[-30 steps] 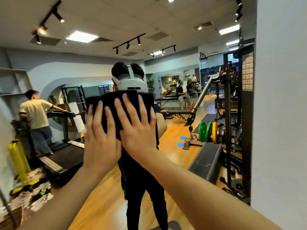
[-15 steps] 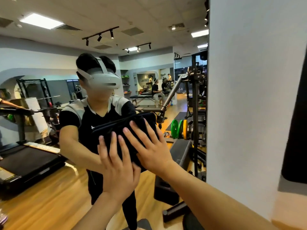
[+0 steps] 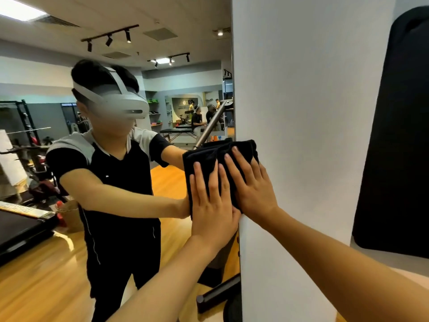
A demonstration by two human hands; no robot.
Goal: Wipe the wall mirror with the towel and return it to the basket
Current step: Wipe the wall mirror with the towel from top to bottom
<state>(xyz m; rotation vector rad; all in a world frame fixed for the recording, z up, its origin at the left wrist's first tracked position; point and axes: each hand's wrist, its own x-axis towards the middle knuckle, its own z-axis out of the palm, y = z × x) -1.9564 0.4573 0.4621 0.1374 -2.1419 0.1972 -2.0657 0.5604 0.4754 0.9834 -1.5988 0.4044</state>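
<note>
Head view: one black towel (image 3: 210,156), folded into several layers, lies flat against the right edge of the wall mirror (image 3: 139,66), its right end reaching the white wall (image 3: 301,112) that borders the glass. Two hands press it there. The left hand (image 3: 212,212) lies flat on the towel's lower part with fingers straight and together, gripping nothing. The right hand (image 3: 251,189) lies just beside it, touching it at the base, with fingers straight and slightly spread over the towel's right half; it too presses without curling round the cloth. Both bare forearms reach up from the bottom of the view.

The mirror shows one person in a black shirt with grey shoulders and a white headset (image 3: 116,103), both arms stretched toward the towel. Behind that reflection lies a wooden floor (image 3: 46,275), one black treadmill deck (image 3: 18,228) at the left, and one black padded bench (image 3: 176,131) further back, with a few seated people near it, too small to count surely. Two rails of ceiling spotlights (image 3: 109,39) hang above. One large black padded shape (image 3: 399,135) stands on the far right beyond the white wall.
</note>
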